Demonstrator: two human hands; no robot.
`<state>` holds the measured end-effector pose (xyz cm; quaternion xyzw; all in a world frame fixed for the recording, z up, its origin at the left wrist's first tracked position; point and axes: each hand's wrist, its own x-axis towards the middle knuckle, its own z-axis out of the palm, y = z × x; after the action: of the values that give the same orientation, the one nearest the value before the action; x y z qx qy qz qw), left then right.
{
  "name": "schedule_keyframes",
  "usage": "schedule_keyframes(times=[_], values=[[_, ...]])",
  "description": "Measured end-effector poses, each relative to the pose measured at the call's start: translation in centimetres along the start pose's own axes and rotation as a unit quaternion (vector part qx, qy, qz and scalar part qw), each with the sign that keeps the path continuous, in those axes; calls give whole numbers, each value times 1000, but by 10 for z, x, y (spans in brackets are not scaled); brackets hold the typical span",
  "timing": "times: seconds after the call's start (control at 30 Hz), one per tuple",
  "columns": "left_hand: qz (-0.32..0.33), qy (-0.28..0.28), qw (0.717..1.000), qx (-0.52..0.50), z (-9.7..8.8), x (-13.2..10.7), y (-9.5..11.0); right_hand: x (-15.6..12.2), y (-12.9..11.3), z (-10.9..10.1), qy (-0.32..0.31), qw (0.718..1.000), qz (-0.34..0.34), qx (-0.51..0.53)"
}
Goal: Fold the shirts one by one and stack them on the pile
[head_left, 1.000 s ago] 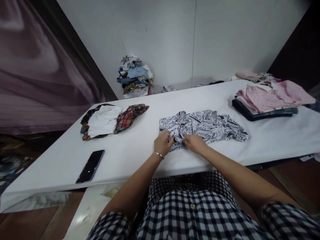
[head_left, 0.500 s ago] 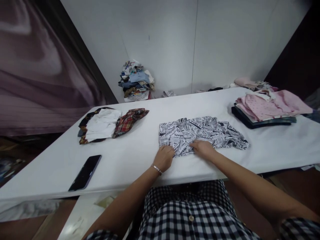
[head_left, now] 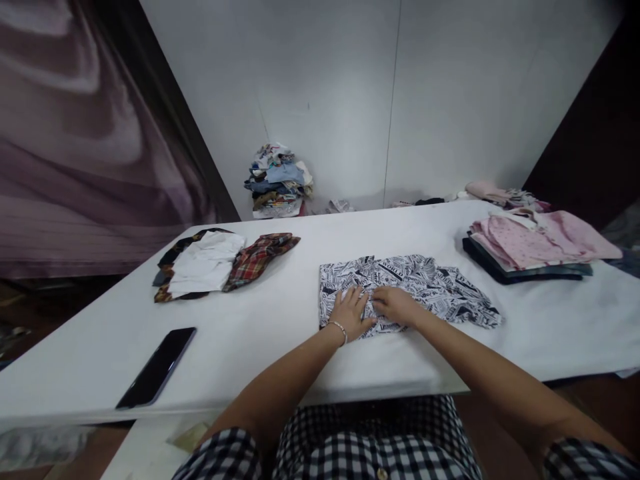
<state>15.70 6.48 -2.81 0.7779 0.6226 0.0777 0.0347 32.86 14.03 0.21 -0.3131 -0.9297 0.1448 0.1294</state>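
Note:
A black-and-white newspaper-print shirt (head_left: 415,273) lies partly folded on the white table, its right end loose and crumpled. My left hand (head_left: 351,315), a bracelet at the wrist, rests flat on the left part of the cloth with fingers spread. Close beside it, my right hand (head_left: 393,304) has its fingers curled together on the middle of the shirt, pinching the fabric. The fingertips of the two hands nearly meet.
On the white table (head_left: 260,340), a black phone (head_left: 157,367) lies at front left. Behind it are a white garment (head_left: 207,261) and a red plaid garment (head_left: 260,259). Folded pink clothes (head_left: 540,237) are stacked at right. A clothes pile (head_left: 280,180) stands by the wall.
My left hand has moved from the shirt's near left edge up onto the cloth, and its fingers have spread. My right hand has shifted slightly left. The camera view has tilted up a little.

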Motion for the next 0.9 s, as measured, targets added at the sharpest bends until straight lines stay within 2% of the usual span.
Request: schedule_keyframes(times=[0.13,0.17,0.27,0.4,0.5,0.67,0.8,0.9], values=[[-7,1,1000,2,14,-4,-1,43,14,-19,103,992,69,-5],[-6,4,1000,-1,14,-5,-2,57,17,-23,98,991,85,-22],[-1,13,1000,-12,13,-6,-3,95,25,-22,33,990,118,-66],[0,17,1000,-25,11,-7,-3,120,30,-7,-12,989,123,-78],[1,14,999,-32,10,-8,-3,115,35,-2,-8,992,99,-79],[3,16,999,-33,9,-7,-3,78,61,-6,18,998,41,-53],[4,13,999,-32,10,-7,-4,50,91,-8,86,991,98,-3],[4,15,999,-30,10,-7,-4,46,95,-11,112,983,143,3]])
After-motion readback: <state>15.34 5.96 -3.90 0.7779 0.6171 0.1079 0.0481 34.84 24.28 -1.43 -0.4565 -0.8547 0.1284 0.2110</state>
